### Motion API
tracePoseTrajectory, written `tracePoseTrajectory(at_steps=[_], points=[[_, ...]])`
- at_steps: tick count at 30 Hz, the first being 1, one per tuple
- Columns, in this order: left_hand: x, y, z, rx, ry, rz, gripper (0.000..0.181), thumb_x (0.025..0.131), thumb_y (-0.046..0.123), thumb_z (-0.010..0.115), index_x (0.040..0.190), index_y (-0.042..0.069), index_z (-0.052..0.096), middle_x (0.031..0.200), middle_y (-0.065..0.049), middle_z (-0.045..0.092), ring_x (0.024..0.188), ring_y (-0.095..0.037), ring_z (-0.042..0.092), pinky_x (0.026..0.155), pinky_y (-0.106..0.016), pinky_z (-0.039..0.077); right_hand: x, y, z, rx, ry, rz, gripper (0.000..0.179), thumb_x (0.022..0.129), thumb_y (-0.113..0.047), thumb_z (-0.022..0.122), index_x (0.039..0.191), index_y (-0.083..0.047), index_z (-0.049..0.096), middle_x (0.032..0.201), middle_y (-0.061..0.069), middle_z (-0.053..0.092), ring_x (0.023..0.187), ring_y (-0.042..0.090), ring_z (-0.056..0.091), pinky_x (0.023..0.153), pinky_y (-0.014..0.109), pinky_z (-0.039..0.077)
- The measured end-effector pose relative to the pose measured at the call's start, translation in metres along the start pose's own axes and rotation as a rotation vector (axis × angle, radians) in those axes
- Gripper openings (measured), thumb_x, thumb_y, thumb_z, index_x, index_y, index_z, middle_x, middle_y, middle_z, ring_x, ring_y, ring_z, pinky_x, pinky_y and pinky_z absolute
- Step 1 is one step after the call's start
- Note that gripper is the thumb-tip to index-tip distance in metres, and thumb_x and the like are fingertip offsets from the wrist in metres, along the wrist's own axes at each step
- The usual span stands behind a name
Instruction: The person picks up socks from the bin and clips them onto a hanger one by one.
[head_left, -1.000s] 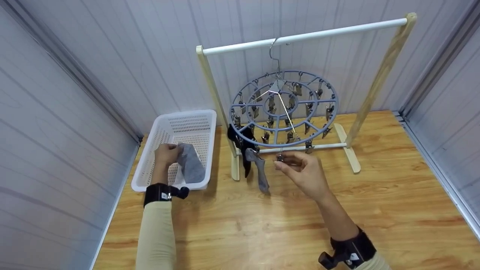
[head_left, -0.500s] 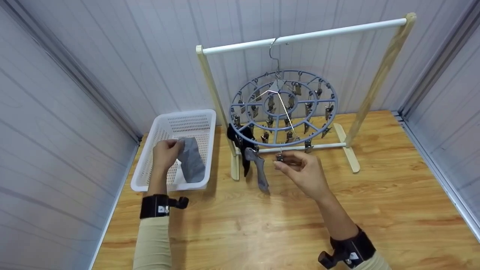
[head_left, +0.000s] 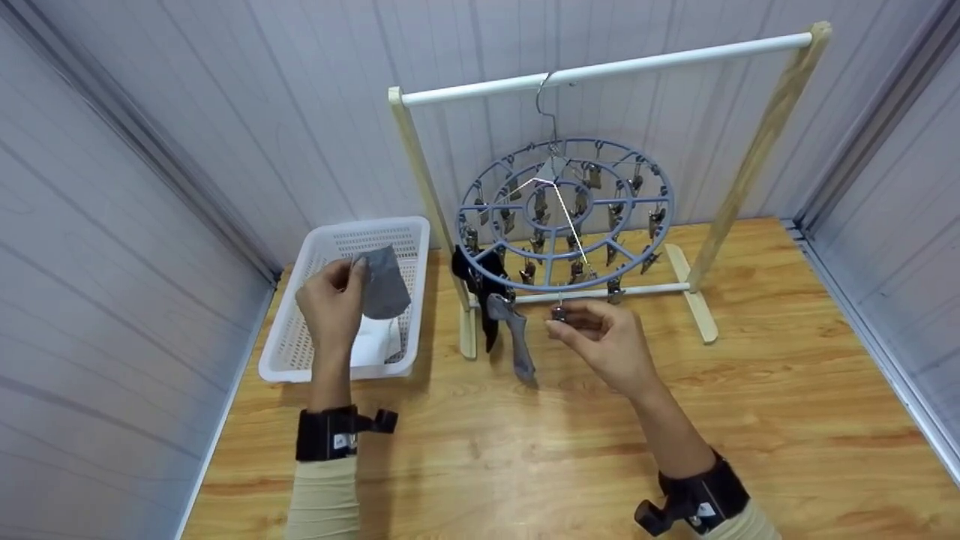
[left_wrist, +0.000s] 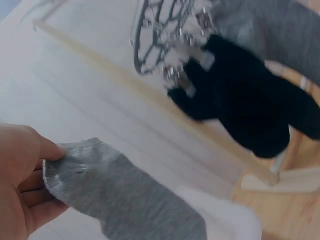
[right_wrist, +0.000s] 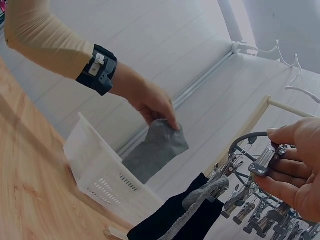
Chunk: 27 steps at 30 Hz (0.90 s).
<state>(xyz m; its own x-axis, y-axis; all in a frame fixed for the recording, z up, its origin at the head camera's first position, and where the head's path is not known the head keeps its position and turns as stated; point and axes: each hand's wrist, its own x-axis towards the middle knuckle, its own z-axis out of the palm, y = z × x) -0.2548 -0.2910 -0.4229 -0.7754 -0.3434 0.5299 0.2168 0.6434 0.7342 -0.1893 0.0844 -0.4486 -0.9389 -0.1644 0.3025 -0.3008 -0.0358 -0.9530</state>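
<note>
My left hand (head_left: 334, 304) pinches a grey sock (head_left: 386, 285) by its cuff, above the white basket (head_left: 270, 360). In the left wrist view the sock (left_wrist: 135, 195) hangs from between thumb and fingers. At the near rim of the round blue clip hanger (head_left: 553, 287), my right hand (head_left: 607, 341) holds a metal clip (right_wrist: 264, 160) between thumb and fingers. Just left of that hand, another grey sock (head_left: 519, 341) hangs from the hanger. A black sock (left_wrist: 245, 95) hangs beside it from metal clips.
The hanger hooks over the white bar (head_left: 660, 63) of a wooden stand (head_left: 757, 150). Several other metal clips dangle from its rings. Something white (head_left: 375, 341) lies in the basket. Panel walls enclose the wooden floor (head_left: 525, 450) at the back and sides.
The left hand has lifted the grey sock up from inside the basket, uncovering something white there. My right hand stays at the same clip.
</note>
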Motion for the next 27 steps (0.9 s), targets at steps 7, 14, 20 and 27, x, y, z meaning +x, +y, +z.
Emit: tracePoseTrajectory(at_steps=[7,14,20,27], points=[[-0.015,0.031,-0.006,-0.089,0.04,0.066,0.017,0.099,0.015,0.078,0.1,-0.001,0.082,0.087,-0.011,0.079,0.069,-0.017,0.067,0.061,-0.013,0.048,0.0,0.0,0.0,-0.016,-0.001,0.003,0.028,0.095,-0.002,0.079,0.119,0.01,0.072,0.104,0.017,0.078,0.093,0.025,0.078,0.084,0.038,0.064],[-0.044,0.048,-0.01,-0.154,-0.014,0.046,0.011,0.097,0.012,0.08,0.097,0.001,0.083,0.083,-0.008,0.079,0.062,-0.015,0.063,0.057,-0.015,0.048,0.0,0.001,0.001,-0.008,0.0,-0.004,0.028,0.095,-0.003,0.079,0.12,0.008,0.073,0.105,0.016,0.078,0.094,0.029,0.078,0.084,0.039,0.063],[-0.075,0.06,-0.006,-0.218,-0.041,0.008,0.009,0.095,0.008,0.081,0.099,-0.001,0.081,0.088,-0.011,0.08,0.065,-0.019,0.069,0.059,-0.016,0.054,0.0,0.001,0.001,-0.009,0.003,-0.006,0.027,0.096,-0.005,0.079,0.121,0.005,0.074,0.105,0.016,0.078,0.093,0.031,0.078,0.085,0.04,0.063],[-0.104,0.07,0.004,-0.305,-0.108,-0.016,0.008,0.095,0.008,0.081,0.099,0.002,0.082,0.086,-0.006,0.079,0.066,-0.016,0.068,0.061,-0.019,0.055,-0.001,0.002,0.001,-0.022,0.004,0.008,0.03,0.096,-0.005,0.079,0.121,0.01,0.072,0.105,0.015,0.079,0.092,0.029,0.078,0.084,0.039,0.064]])
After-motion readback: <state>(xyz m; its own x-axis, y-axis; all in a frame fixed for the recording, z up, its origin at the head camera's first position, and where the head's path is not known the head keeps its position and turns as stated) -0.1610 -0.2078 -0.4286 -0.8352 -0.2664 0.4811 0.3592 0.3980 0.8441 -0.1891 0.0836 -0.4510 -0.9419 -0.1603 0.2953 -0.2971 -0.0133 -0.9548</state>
